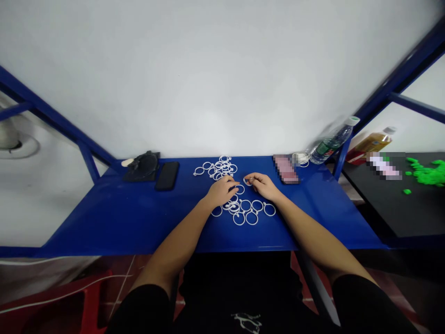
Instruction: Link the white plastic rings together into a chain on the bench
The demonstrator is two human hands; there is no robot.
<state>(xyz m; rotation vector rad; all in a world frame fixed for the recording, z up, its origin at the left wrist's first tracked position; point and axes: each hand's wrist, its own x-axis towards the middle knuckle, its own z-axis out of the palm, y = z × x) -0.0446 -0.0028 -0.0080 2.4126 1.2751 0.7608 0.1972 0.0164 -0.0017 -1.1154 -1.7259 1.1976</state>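
My left hand (221, 190) is curled, thumb and fingers closing on the edge of a white curtain ring (240, 193). Facing it, my right hand (263, 186) pinches a second white curtain ring (247, 184), partly covered by the fingers. Behind my left hand lies a heap of white rings (219, 168) with small eyelets, overlapping one another. Nearer to me several more rings (251, 217) are spread on the blue tabletop (139, 222); my left wrist hides part of this group.
On the left are a black phone (167, 176) and a dark round object (144, 165). A pixelated pink phone (286, 169), a white cable (301, 159) and a water bottle (333, 141) stand right. Green pieces (429, 174) lie on a neighbouring black table (399, 208).
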